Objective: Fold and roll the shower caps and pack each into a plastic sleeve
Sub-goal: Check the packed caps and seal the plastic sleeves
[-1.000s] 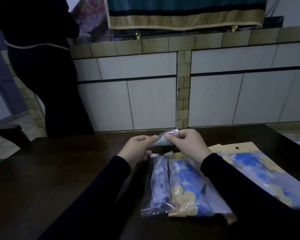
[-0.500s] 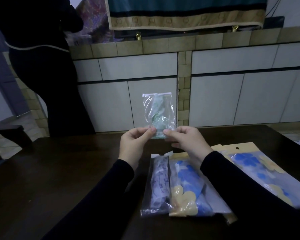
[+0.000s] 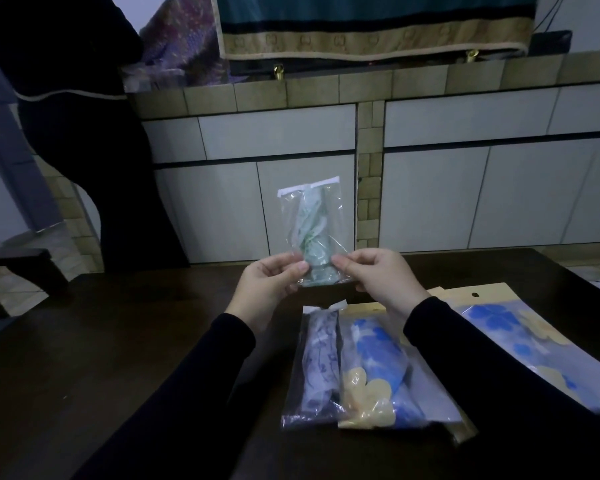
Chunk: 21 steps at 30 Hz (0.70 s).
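The left hand (image 3: 267,289) and the right hand (image 3: 378,278) hold a clear plastic sleeve (image 3: 310,233) upright above the far part of the dark table (image 3: 118,358). The fingers of each hand pinch one bottom corner of the sleeve, thumb in front. Inside it stands a rolled green shower cap (image 3: 314,237), and the white adhesive flap (image 3: 307,187) at the top looks not yet folded down. So I judge that this cap is already packed and the step in hand is the check or the closing of the sleeve. The next move probably needs one hand to go up to the flap while the other keeps the bottom steady. Nearer on the table lie a grey packed sleeve (image 3: 317,368), a blue and yellow pack (image 3: 378,372) touching it, and another blue pack (image 3: 520,341) to the right.
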### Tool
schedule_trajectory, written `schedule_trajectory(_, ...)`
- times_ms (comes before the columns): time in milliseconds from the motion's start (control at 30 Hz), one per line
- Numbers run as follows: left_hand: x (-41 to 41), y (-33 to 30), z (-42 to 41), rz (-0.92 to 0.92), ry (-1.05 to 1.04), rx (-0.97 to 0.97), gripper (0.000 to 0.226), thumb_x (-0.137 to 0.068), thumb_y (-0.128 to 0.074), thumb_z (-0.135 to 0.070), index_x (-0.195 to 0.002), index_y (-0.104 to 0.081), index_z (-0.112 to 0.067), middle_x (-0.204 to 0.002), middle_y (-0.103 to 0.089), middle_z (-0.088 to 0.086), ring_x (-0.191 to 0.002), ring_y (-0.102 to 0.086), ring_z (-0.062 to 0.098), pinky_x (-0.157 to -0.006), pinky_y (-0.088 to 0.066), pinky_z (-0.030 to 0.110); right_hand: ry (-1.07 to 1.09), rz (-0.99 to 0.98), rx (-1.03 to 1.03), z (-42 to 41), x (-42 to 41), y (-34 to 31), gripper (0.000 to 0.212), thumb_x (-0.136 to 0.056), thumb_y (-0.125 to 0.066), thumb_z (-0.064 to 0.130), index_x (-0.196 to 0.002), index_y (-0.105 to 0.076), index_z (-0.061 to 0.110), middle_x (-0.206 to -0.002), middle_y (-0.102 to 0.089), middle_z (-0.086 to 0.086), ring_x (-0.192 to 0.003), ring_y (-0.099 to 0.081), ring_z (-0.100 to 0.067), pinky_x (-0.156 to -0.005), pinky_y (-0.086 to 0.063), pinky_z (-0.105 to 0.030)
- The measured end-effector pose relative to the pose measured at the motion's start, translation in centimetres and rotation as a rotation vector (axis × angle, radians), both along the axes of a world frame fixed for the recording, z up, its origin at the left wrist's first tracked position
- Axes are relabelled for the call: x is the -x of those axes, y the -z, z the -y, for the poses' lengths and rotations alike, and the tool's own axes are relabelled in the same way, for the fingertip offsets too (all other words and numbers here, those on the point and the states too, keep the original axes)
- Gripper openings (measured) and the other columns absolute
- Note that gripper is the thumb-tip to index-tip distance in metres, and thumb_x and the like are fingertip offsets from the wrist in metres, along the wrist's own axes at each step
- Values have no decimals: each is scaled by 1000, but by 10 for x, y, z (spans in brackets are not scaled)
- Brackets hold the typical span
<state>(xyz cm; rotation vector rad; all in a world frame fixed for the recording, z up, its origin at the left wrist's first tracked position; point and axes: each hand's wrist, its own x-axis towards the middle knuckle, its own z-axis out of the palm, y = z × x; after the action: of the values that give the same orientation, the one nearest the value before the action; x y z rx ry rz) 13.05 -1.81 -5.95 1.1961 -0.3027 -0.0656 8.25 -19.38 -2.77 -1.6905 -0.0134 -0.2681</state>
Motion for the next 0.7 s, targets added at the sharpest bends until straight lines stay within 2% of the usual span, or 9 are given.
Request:
schedule_trajectory(100, 3, 1, 2, 24, -38, -10, 33, -59, -91, -23, -88, -76, -17, -95, -71, 17, -89, -61, 31, -92, -44, 49, 25, 18, 51, 2, -1, 1, 12, -82, -73, 30, -79, -74, 18, -75, -72, 11, -68, -64, 4, -64, -45, -13)
schedule_trajectory(200, 9, -1, 7, 124, -159, -95, 14, -74, -81, -14, -83, -71, -18, -74, -70, -4, -63, -59, 9, -67, -47, 26, 150, 115, 230, -1, -3, 7, 19, -83, -72, 36, -93, -69, 20, -89, -70, 6, -85, -64, -6, -79, -52, -23)
schedule_trajectory(267, 13, -8, 9, 197, -259, -121, 14, -82, -72, -5, -83, -63, -15, -69, -68, -9, -58, -59, 1, -58, -47, 18, 294, 234, 344, -6, 0, 4, 27, -81, -72, 41, -99, -61, 23, -96, -60, 8, -89, -56, -4, -77, -45, -15)
schedule_trajectory(333, 16, -13, 12, 261, -333, -144, 17, -85, -69, -3, -82, -57, -16, -80, -68, -6, -59, -60, 0, -57, -47, 15, 280, 292, 374, -10, 5, -4, 27, -82, -69, 46, -94, -63, 23, -89, -60, 9, -81, -56, -1, -67, -42, -8)
schedule_trajectory(400, 20, -13, 19, 330, -367, -208, 15, -86, -70, -6, -87, -58, -14, -98, -65, -5, -64, -63, 4, -64, -53, 19, 106, 242, 303, -16, 12, -12, 33, -82, -64, 52, -95, -70, 23, -85, -68, 12, -79, -61, 3, -66, -43, -6)
schedule_trajectory(467, 25, -11, 26, 370, -339, -267, 25, -85, -72, -8, -107, -62, -11, -98, -66, -16, -72, -64, 11, -76, -57, 30, -42, 191, 206, -22, 17, -13, 37, -80, -64, 56, -94, -74, 23, -82, -73, 11, -79, -65, 4, -69, -48, -11)
schedule_trajectory(533, 30, -12, 30, 425, -244, -333, 38, -80, -70, -7, -117, -64, -9, -118, -63, -20, -82, -67, 11, -82, -56, 35, -25, 189, 203, -23, 14, -10, 31, -79, -68, 52, -86, -75, 22, -70, -71, 11, -69, -64, 1, -63, -49, -16)
schedule_trajectory(600, 33, -14, 29, 435, -128, -359, 30, -79, -65, -5, -108, -69, -10, -138, -52, -10, -79, -67, 11, -72, -56, 26, 39, 167, 197, -16, 7, -5, 28, -83, -69, 43, -85, -75, 16, -62, -67, 9, -61, -61, -5, -62, -50, -23)
schedule_trajectory(700, 30, -16, 20, 327, -166, -308, 19, -83, -64, 1, -90, -71, -16, -129, -62, 2, -81, -67, 10, -71, -52, 23, 46, 75, 173, -7, 0, -2, 27, -88, -67, 35, -90, -74, 9, -79, -73, -7, -67, -67, -17, -70, -55, -33)
